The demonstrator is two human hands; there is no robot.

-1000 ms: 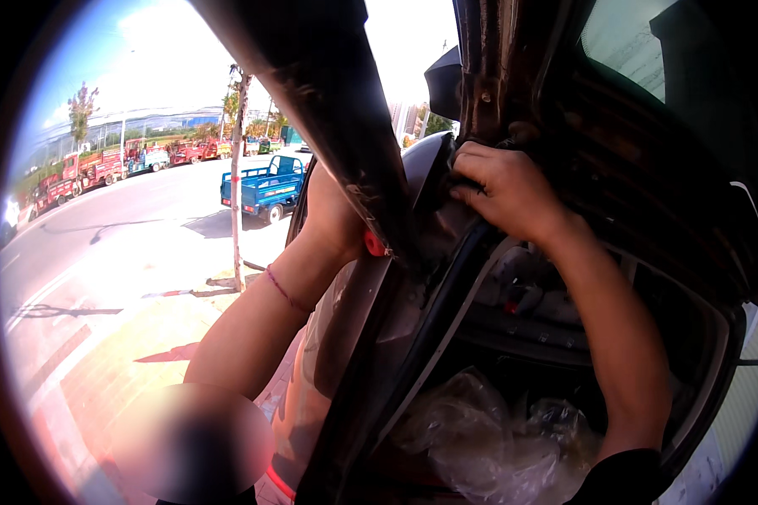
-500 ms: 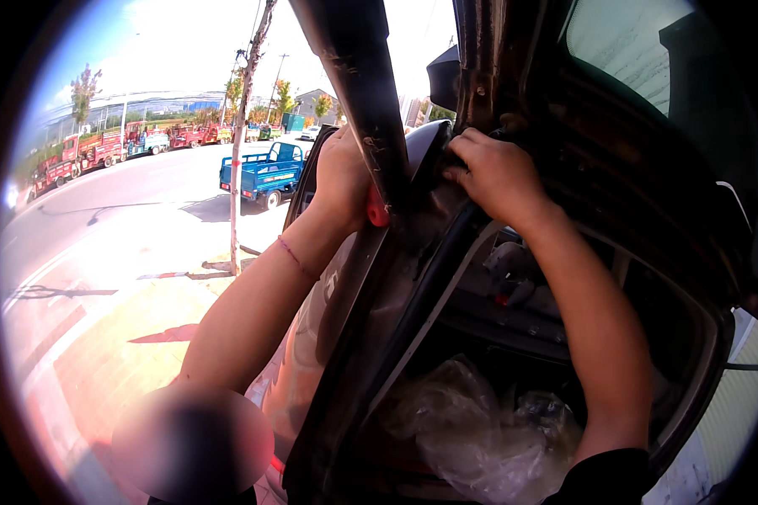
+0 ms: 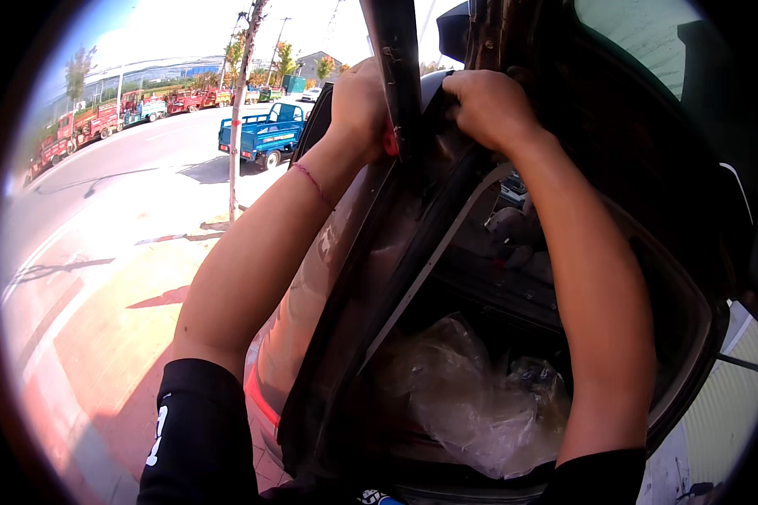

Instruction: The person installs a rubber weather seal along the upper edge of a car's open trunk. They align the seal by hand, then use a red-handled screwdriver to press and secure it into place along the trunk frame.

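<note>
I stand at the open boot of a dark car [image 3: 328,370]. Both my hands are raised to the top corner of the boot opening, either side of a black bar [image 3: 396,76] that slants upward. My left hand [image 3: 358,105] is curled against the outer side of the bar, with a small red object [image 3: 389,143] showing at its palm. Its fingertips are hidden behind the bar. On the inner side, my right hand [image 3: 488,105] is closed on the black rubber seal [image 3: 446,160] along the opening's edge.
Crumpled clear plastic bags [image 3: 472,404] lie in the boot. A grey strap [image 3: 434,261] runs diagonally down the opening. To the left are a paved walkway, a thin tree trunk [image 3: 234,151], a blue three-wheeled truck [image 3: 265,135] and red vehicles [image 3: 84,130] along a road.
Both hands have drawn closer together at the bar and sit higher in view. The camera has tilted, so the boot opening and my forearms fill more of the picture.
</note>
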